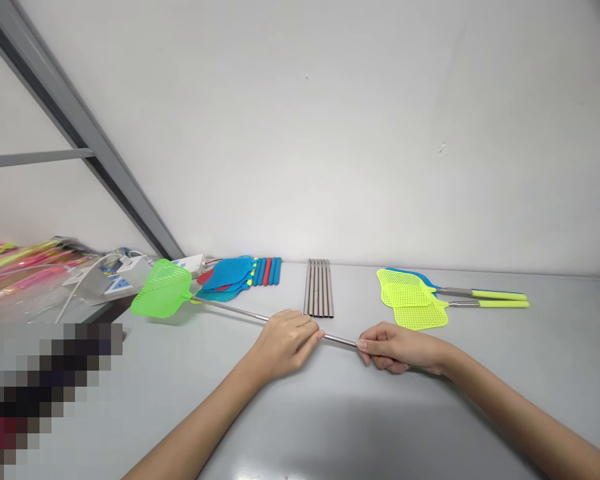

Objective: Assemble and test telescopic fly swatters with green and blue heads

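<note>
A green fly swatter (163, 291) with a long metal telescopic rod is stretched across the table between my hands. My left hand (287, 341) is closed round the middle of the rod, its back facing up. Farther right, my right hand (395, 348) grips the handle end; a bit of green shows below the palm, while most of the handle is hidden. The swatter's head points left, a little above the table. Behind my left hand lies a row of several metal tubes (319, 289).
Back left are blue swatter heads (230, 275) and several blue and red handles (267, 272). Yellow-green swatters (415, 308) with a blue one underneath lie at the right. Power strips (125, 283) and bagged items (25, 270) are at far left. A white wall (360, 133) stands behind.
</note>
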Tool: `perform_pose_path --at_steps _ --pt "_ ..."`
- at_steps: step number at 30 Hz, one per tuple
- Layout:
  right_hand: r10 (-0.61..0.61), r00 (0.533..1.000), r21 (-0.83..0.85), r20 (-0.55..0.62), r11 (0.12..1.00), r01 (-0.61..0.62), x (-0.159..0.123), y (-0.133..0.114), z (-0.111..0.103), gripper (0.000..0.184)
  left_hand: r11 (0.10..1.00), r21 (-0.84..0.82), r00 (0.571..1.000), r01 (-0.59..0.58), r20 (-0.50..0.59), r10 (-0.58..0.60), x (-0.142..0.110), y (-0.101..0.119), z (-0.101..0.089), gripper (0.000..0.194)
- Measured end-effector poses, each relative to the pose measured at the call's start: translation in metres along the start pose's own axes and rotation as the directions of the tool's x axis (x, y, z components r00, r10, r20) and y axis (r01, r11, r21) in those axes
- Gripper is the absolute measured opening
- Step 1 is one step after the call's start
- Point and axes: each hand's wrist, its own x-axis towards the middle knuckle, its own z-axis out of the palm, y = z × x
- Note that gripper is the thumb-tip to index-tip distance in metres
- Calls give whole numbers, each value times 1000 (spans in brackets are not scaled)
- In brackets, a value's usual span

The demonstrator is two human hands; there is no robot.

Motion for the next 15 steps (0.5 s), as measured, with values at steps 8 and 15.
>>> perform_pose_path --at_steps 8,15 --pt "11 1000 -7 -29 1000 -11 2 -1 5 37 990 -128 998 -59 12 62 8 27 -2 22" --pt "4 1000 -33 -28 999 -5 3 2 6 34 977 -215 999 -10 35 18 12 55 3 20"
